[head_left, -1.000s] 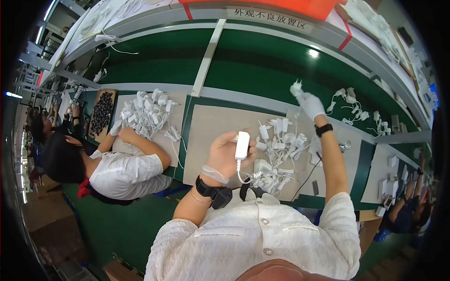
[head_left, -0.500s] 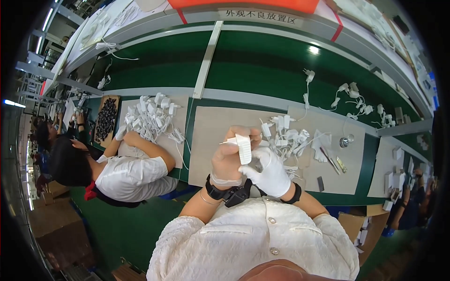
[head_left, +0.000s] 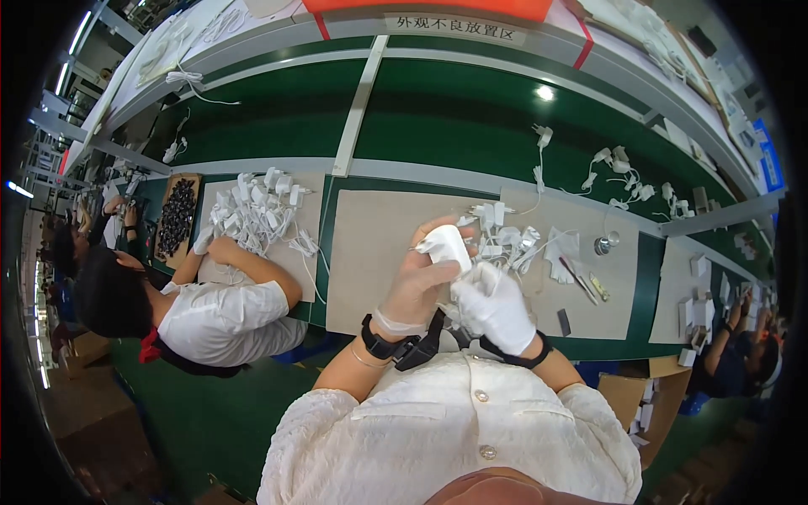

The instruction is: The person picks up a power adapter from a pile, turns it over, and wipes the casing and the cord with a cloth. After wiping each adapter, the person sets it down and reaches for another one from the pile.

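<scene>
Adapter [head_left: 450,246] sits in the left hand [head_left: 423,273], over the mat [head_left: 362,252], pinched between thumb and fingers. The gloved right hand [head_left: 495,310] is just beside it, fingers curled together; I cannot tell what, if anything, they pinch. Should the left thumb slacken, the adapter may slip and drop; a tug from the right hand may knock it into the pile [head_left: 507,241].
</scene>
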Motion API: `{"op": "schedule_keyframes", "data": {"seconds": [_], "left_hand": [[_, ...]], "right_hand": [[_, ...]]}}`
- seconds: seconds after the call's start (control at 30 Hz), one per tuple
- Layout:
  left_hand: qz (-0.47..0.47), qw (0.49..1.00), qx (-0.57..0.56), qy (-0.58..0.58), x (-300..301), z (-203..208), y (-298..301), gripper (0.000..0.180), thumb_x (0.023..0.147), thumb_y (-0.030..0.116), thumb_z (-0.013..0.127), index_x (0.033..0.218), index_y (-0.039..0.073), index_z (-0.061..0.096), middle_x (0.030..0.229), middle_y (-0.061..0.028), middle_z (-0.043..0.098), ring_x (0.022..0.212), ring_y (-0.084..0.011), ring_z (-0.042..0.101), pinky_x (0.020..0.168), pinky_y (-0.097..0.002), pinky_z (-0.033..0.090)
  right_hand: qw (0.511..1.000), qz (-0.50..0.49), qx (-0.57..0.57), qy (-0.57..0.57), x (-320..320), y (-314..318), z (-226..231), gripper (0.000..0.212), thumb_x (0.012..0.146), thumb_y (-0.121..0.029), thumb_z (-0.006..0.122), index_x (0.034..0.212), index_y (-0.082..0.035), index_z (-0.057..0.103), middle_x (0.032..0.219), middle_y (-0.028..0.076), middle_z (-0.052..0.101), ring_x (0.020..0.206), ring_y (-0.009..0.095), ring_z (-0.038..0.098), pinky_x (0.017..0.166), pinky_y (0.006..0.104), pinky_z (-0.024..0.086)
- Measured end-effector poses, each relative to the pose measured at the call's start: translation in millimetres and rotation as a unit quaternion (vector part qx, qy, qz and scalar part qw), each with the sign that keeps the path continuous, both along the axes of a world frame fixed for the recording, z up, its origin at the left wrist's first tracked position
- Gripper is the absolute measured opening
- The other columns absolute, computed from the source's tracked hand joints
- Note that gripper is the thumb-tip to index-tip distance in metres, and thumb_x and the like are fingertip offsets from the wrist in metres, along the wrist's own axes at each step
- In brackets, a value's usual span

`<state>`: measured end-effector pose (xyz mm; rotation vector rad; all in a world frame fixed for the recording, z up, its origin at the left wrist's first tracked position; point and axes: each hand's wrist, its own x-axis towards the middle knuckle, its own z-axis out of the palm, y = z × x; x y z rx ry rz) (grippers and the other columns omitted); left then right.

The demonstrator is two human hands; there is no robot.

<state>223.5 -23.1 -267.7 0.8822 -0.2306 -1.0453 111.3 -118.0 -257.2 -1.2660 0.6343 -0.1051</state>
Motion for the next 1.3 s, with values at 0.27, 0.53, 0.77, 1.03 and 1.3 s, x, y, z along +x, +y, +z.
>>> {"op": "schedule_keyframes", "data": {"seconds": [0.27, 0.53, 0.77, 1.03, 1.3], "left_hand": [[-0.035, 0.999, 0.038, -0.005, 16, 1, -1, 0.042, 0.091, 0.02, 0.056, 0.129, 0.004, 0.047, 0.107, -0.0071, 0.059, 0.091, -0.0119, 0.057, 0.084, -0.0292, 0.047], [-0.031, 0.984, 0.153, -0.084, 13, -21, -9, 0.041, 0.089, 0.018, 0.063, 0.125, 0.005, 0.052, 0.089, -0.0007, 0.059, 0.076, -0.0065, 0.054, 0.07, -0.0224, 0.044], [0.013, 0.932, 0.081, -0.353, 3, -26, -16, 0.033, 0.083, 0.004, 0.069, 0.114, 0.004, 0.059, 0.089, -0.0006, 0.06, 0.078, -0.0055, 0.054, 0.071, -0.0206, 0.044], [0.009, 0.989, 0.129, -0.071, 13, -38, -33, 0.028, 0.083, 0.002, 0.067, 0.11, 0.0, 0.059, 0.084, -0.0023, 0.062, 0.074, -0.0073, 0.057, 0.068, -0.0206, 0.047], [0.052, 0.984, 0.125, -0.112, 6, -40, -31, 0.027, 0.084, -0.001, 0.063, 0.111, -0.001, 0.059, 0.077, -0.001, 0.06, 0.069, -0.0073, 0.058, 0.064, -0.0211, 0.05]], "right_hand": [[0.81, 0.024, 0.577, -0.102, -17, -43, -13, 0.032, 0.101, -0.028, 0.037, 0.093, -0.002, 0.055, 0.052, -0.006, 0.039, 0.035, 0.004, 0.033, 0.033, 0.0194, 0.023], [0.93, 0.011, 0.346, -0.121, -22, -34, -33, 0.034, 0.101, -0.03, 0.04, 0.094, -0.001, 0.055, 0.057, -0.005, 0.04, 0.042, 0.004, 0.034, 0.04, 0.0177, 0.028], [0.992, -0.066, 0.069, -0.078, -23, -30, -70, 0.034, 0.099, -0.033, 0.045, 0.096, -0.001, 0.057, 0.064, -0.004, 0.046, 0.053, 0.004, 0.038, 0.05, 0.0182, 0.031], [0.989, -0.039, 0.128, -0.069, -23, -36, -64, 0.032, 0.097, -0.031, 0.048, 0.095, -0.001, 0.059, 0.072, -0.002, 0.054, 0.059, 0.005, 0.042, 0.055, 0.0186, 0.033], [0.997, -0.07, -0.008, 0.028, -7, -22, -61, 0.034, 0.097, -0.031, 0.047, 0.093, -0.001, 0.062, 0.068, -0.003, 0.054, 0.056, 0.003, 0.044, 0.05, 0.0181, 0.032]]}}
